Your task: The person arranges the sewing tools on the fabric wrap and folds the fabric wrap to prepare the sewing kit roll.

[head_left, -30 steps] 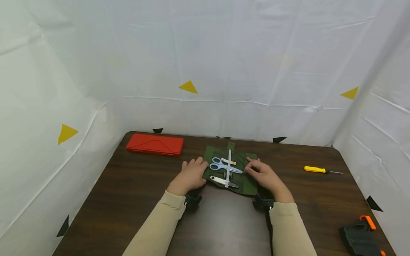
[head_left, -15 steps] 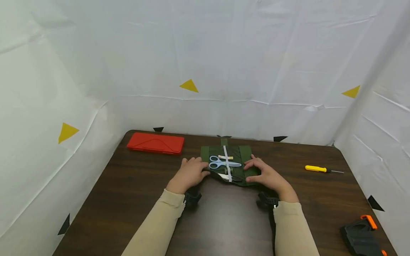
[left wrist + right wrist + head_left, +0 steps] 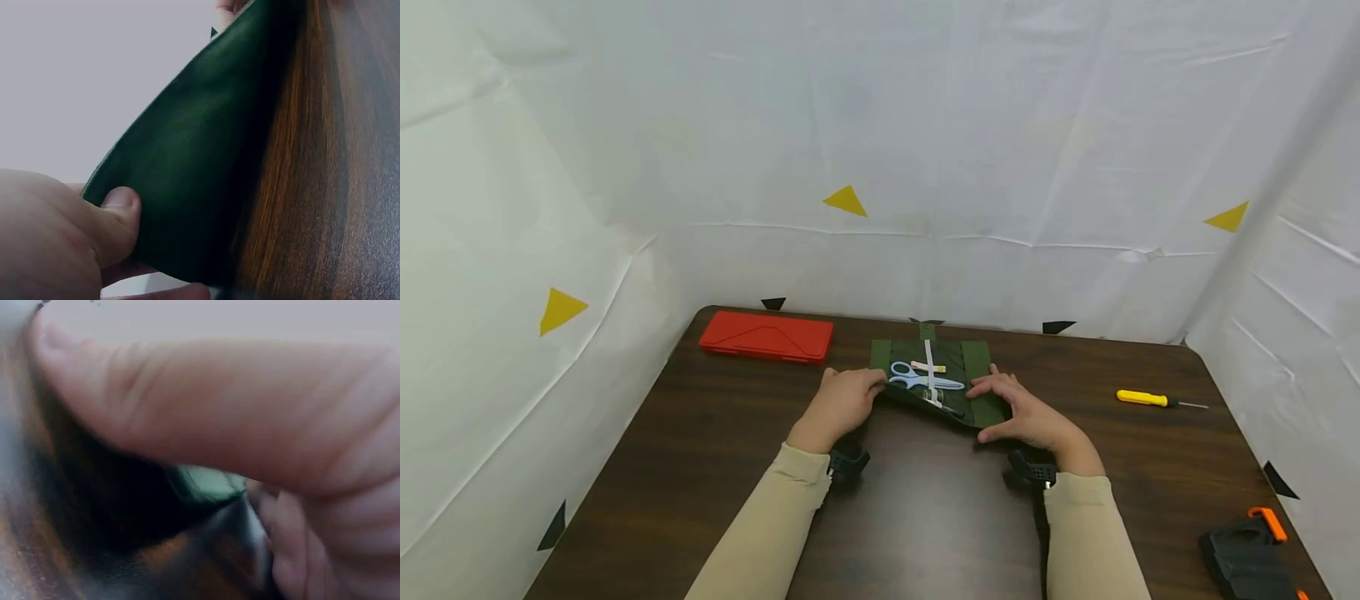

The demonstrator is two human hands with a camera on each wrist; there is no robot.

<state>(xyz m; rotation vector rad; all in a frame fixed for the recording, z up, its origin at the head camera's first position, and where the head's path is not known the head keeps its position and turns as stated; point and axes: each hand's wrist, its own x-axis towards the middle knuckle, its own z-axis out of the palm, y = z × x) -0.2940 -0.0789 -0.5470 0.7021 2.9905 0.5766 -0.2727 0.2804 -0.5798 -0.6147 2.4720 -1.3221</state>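
Note:
An unfolded green fabric sewing kit (image 3: 976, 358) lies towards the back of the table, its near edge lifted. Under its white elastic strap (image 3: 928, 354) sit light-blue scissors (image 3: 932, 383) and a small white-and-yellow item (image 3: 942, 369). Other tools near the raised edge are mostly hidden. My left hand (image 3: 835, 407) pinches the near left corner; in the left wrist view its thumb presses the plain green outer side (image 3: 181, 137). My right hand (image 3: 1033, 417) is at the right panel, thumb and fingers spread apart near the corner. The right wrist view is blurred.
A red case (image 3: 767, 335) lies at the back left of the brown table (image 3: 700, 450). To the right are a yellow-handled screwdriver (image 3: 1142, 398) and, nearer, a black case with orange latches (image 3: 1243, 554). White sheeting (image 3: 880, 275) rises behind the table.
The kit has shifted slightly back and left, and its near edge has risen, covering the white-handled tool. My left hand now pinches the corner; my right thumb has spread away from its fingers.

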